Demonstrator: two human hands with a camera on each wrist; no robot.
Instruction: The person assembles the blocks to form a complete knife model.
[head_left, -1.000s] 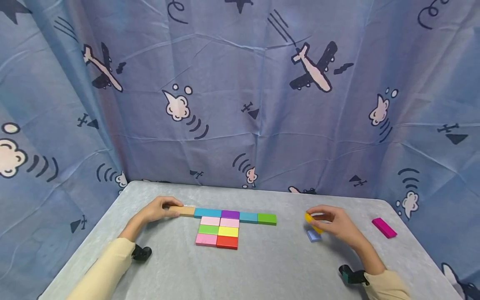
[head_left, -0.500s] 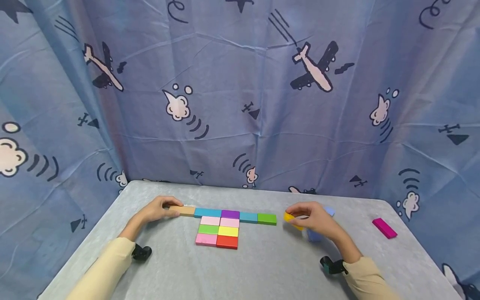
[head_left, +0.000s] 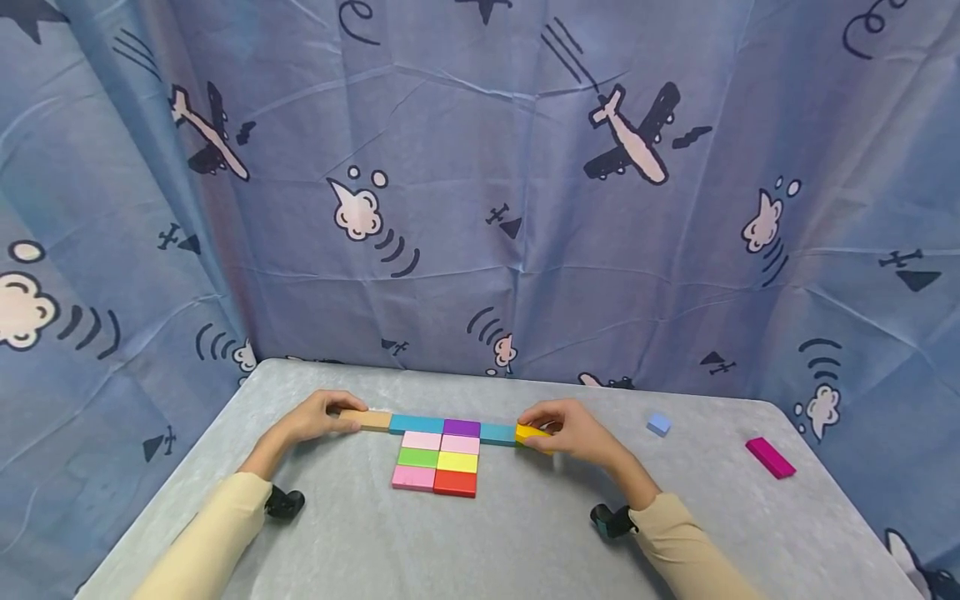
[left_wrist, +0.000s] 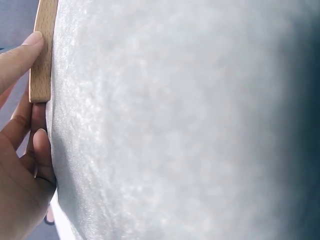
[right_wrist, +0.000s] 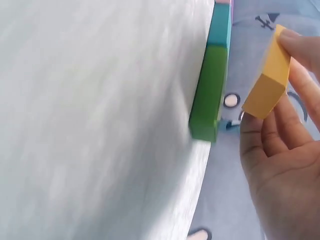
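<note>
My left hand (head_left: 318,418) holds the left end of a tan wooden block (head_left: 373,421) at the left of a row; in the left wrist view the thumb lies on the block's side (left_wrist: 42,70). In my right hand (head_left: 573,429) a yellow block (head_left: 534,434) is pinched between thumb and fingers. It hangs above the green end block (right_wrist: 209,92), apart from it in the right wrist view. Between the ends lie a long blue block (head_left: 417,425), a purple block (head_left: 461,428) and a shorter blue block (head_left: 497,434). In the head view the yellow block hides most of the green one.
Below the row, paired blocks include pink (head_left: 413,477), light green (head_left: 417,457), yellow (head_left: 457,462) and red (head_left: 454,483) ones. A small light-blue block (head_left: 658,424) and a magenta block (head_left: 769,457) lie on the grey table (head_left: 525,542). A patterned curtain (head_left: 450,317) hangs behind.
My right hand has moved left with the yellow block, from above a light-blue block to over the green one. Another light-blue block came into view; the first is now out of sight. My left hand stays put.
</note>
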